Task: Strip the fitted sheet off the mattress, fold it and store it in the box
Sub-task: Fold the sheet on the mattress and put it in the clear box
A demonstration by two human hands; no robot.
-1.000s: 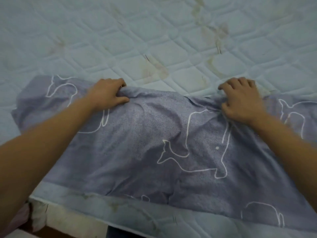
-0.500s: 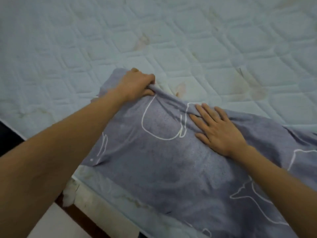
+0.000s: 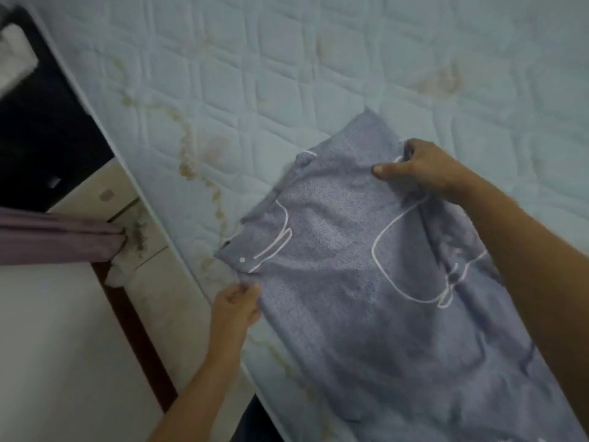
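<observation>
The blue-grey fitted sheet (image 3: 350, 282), printed with white outline animals, lies in a long folded strip on the bare quilted mattress (image 3: 255, 74). Its left end sits near the mattress edge. My left hand (image 3: 237, 303) pinches the near corner of that end. My right hand (image 3: 420, 169) grips the far edge of the same end, thumb on top. The strip runs off the lower right of the frame. No box is in view.
The pale stained mattress fills the top and right. Its edge (image 3: 178, 250) runs diagonally from upper left to bottom centre. Beside it are a white bed frame (image 3: 95, 193), a purple cloth (image 3: 57, 240), a light floor (image 3: 63, 346) and a dark area (image 3: 38, 129).
The view has swung left to the sheet's end. My left hand dropped to the near corner. My right hand went from pressing flat to gripping the far edge.
</observation>
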